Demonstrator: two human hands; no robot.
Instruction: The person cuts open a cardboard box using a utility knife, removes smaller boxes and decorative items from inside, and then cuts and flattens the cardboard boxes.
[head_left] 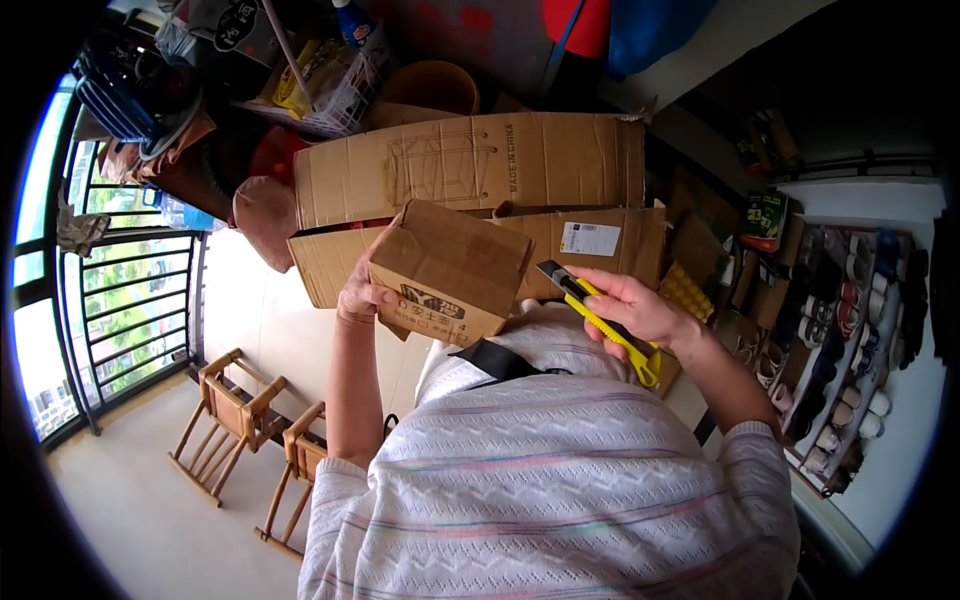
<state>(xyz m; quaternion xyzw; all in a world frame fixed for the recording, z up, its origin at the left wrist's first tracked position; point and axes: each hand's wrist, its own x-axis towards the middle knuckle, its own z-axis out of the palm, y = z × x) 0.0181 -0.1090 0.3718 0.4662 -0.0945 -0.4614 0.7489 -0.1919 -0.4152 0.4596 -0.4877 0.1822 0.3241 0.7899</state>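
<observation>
My left hand [362, 292] grips the left end of a small brown cardboard box [462, 255], held up in front of my body. Dark printing shows on the box side facing me; part of the hand is hidden behind it. In my right hand [632, 308] is a yellow utility knife [606, 322], its dark blade end pointing left at the box's right edge. A small gap seems to lie between blade and box. Beyond them lies a large flattened or long cardboard carton [580, 165] printed "MADE IN CHINA", with a white label [590, 239].
Two wooden stools [235, 420] stand on the floor at lower left, near a barred balcony railing [135, 300]. A shoe rack [850, 350] holds many shoes on the right. At the back are a white plastic basket [345, 95] and a round bucket [432, 85].
</observation>
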